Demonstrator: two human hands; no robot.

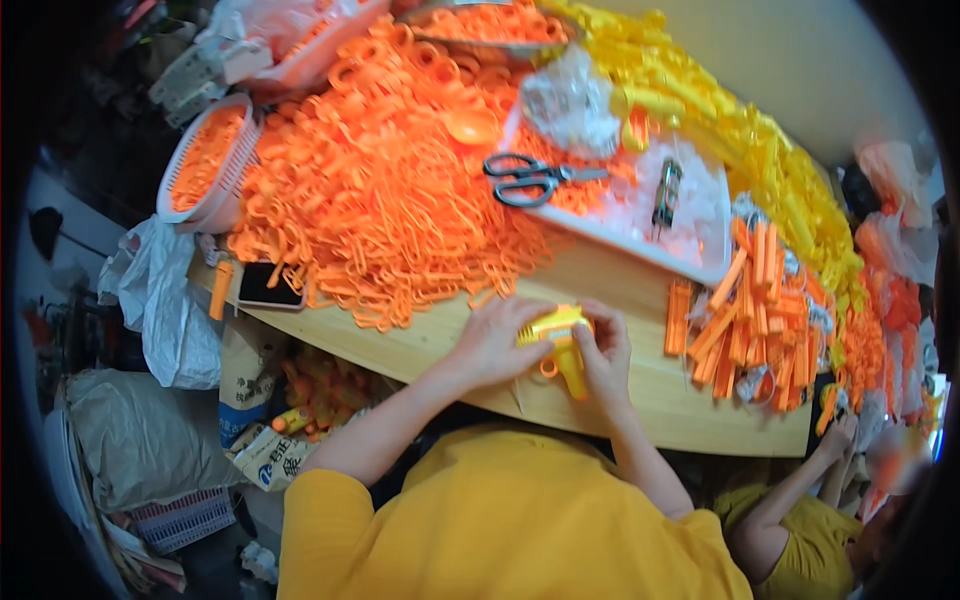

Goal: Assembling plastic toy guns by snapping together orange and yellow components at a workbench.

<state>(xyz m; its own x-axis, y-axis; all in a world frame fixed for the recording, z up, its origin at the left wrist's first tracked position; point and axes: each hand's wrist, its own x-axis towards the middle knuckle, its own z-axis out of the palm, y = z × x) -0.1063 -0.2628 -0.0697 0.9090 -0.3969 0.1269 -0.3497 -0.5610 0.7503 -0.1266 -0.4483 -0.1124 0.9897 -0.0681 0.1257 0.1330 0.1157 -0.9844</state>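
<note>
Nearest: risk of dropping yellow plastic pistol-shaped piece (pixel 556 328), prob. over near edge of pale wood worktop (pixel 440 345), if pinched too lightly; cause: held up just inside that edge, w/ mostly fingers & thumbs in contact. Held in both hands, handle pointing back toward body. Left hand (pixel 497 343): partly closed on piece's left side, forearm slanting in from lower left, fingertips partly hidden. Right hand (pixel 607 357): also partly closed, elbow bent, thumb against right side near handle, fingers curled beyond; exact grip can't tell. Farther, R side: loose stack of long orange plastic bars (pixel 748 320), apt to slide if bumped. Farther, L side: big heap of thin orange plastic looped parts (pixel 400 220), could tangle or spill if swept by wrist. Beyond: black-handled metal scissors (pixel 562 174) lying across rim of white plastic tray (pixel 630 245), poss. knocked or nicking fingers on blind reach, b/c handles stick out. Farthest: heap of yellow plastic parts (pixel 760 150), easy mix-up given similar colour.
</note>
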